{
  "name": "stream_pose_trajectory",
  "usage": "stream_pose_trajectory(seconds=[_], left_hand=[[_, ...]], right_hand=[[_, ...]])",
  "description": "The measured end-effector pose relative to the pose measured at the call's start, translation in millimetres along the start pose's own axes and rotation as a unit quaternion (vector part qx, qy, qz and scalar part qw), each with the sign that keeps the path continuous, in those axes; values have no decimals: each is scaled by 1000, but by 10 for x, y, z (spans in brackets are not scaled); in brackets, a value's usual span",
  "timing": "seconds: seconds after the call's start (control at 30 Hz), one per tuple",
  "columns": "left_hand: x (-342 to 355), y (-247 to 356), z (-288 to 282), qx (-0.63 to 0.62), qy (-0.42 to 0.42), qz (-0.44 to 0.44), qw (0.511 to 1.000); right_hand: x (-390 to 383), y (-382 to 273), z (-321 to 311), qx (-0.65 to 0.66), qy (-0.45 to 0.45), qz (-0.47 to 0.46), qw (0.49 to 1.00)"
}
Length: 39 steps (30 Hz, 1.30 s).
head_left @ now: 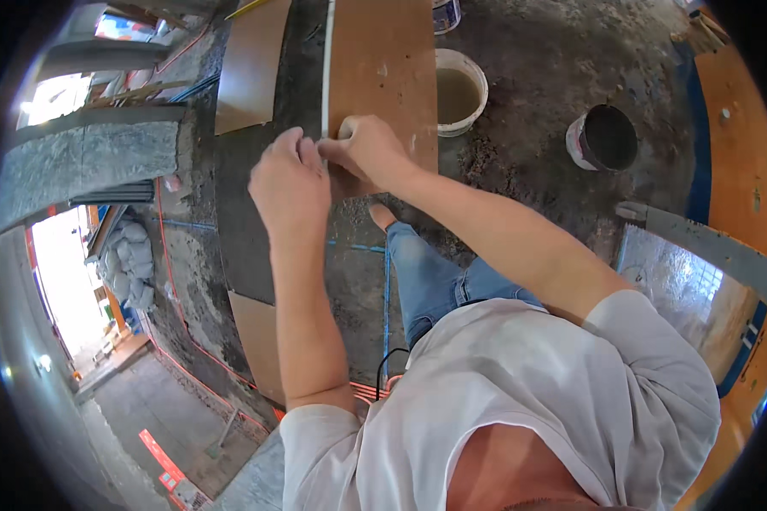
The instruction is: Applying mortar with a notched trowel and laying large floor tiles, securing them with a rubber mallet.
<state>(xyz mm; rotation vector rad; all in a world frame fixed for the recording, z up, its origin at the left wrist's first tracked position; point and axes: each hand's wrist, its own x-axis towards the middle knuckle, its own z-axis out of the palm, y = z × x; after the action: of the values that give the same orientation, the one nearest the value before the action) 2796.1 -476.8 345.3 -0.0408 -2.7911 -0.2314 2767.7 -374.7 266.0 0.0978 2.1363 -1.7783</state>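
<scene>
A long brown board (pixel 382 77) with a pale strip (pixel 326 68) along its left edge runs away from me at the top. My right hand (pixel 368 149) has its fingers closed on the lower part of that left edge. Just left of it, my left hand (pixel 291 179) has curled fingers at the same corner; what they hold, if anything, is hidden. A dark panel (pixel 247 213) lies beneath my left arm, and a bare foot (pixel 379 213) shows below the board.
A white bucket of murky liquid (pixel 457 98) and a dark bucket (pixel 605 136) stand to the right. Tan sheets (pixel 245 68) lie at left, near orange and blue pipes. A grey beam (pixel 690 238) and orange panels (pixel 733 136) are at far right; piled sacks (pixel 128 255) sit by a bright doorway.
</scene>
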Motion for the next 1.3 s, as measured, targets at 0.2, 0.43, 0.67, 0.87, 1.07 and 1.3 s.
stream_pose_trajectory(seconds=[0.2,0.43,0.67,0.87,1.07,1.3], left_hand=[[606,-367,306,10,-231,20,973],[656,-1213,370,-31,-215,-62,974],[675,-2581,965,-181,-236,-234,926],[508,-3701,1427,-237,-246,-319,884],[258,-4175,2401,-319,-255,-376,832],[188,-4793,2648,-272,-304,-267,873]], right_hand=[[129,-126,331,-28,63,-35,997],[381,1002,749,156,183,-35,970],[1162,4668,332,-47,211,374,902],[1400,4507,624,179,250,367,878],[1160,4731,333,45,291,460,838],[563,3939,109,-108,276,406,865]])
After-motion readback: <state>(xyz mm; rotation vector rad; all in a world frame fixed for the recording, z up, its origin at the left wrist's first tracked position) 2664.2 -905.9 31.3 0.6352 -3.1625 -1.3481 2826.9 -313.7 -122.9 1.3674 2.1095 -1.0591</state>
